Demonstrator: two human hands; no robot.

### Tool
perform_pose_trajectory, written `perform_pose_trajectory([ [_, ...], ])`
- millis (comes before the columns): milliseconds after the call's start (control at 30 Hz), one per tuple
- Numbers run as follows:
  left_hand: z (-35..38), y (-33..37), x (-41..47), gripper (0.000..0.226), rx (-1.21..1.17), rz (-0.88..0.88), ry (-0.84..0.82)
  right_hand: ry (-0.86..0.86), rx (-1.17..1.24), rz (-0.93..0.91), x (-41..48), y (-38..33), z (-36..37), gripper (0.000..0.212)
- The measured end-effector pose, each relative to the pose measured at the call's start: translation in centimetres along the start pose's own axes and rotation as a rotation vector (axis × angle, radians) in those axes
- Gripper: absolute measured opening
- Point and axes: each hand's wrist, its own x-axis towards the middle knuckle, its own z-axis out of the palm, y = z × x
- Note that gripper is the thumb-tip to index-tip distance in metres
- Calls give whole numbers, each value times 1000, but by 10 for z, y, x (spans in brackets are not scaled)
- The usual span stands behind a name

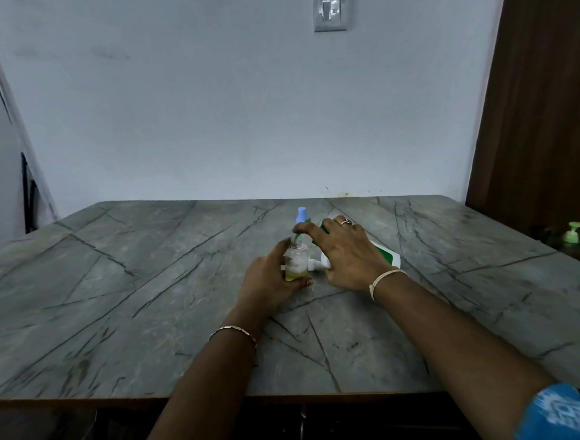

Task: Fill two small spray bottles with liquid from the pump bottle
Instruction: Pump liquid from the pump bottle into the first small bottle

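Observation:
A small clear spray bottle [296, 261] stands uncapped on the grey table [150, 298], with a little yellowish liquid at its bottom. My left hand [269, 283] grips it from the left side. My right hand [346, 253] lies over the white pump bottle with a green label [385, 256], fingers and thumb curled round it. The bottle looks tipped, and its green spout [298, 234] reaches to the small bottle's mouth. Just behind stands a second small bottle with a blue spray cap [301, 215], its body mostly hidden. A small white part [314, 264] lies between my hands.
The table meets a pale wall with a light switch [330, 10]. A brown wooden door [548, 98] stands at the right. Beside it, on a dark ledge past the table's right edge, sits a light green pump top [572, 232].

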Motion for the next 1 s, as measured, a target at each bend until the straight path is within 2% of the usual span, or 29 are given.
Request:
perform_pose_trajectory([
  [100, 1, -1, 1, 89, 6, 5, 1, 17, 11, 2, 3, -2, -1, 79],
  [367, 2, -3, 2, 91, 28, 4, 2, 9, -26, -12, -4, 3, 1, 87],
  [600, 4, -4, 3, 92, -28, -12, -5, 17, 0, 19, 3, -5, -1, 78],
  [867, 3, -3, 2, 91, -5, 16, 21, 9, -59, 2, -3, 1, 0, 86],
  [1000, 3, -3, 2, 90, -3, 18, 15, 8, -35, 26, -1, -2, 0, 82],
])
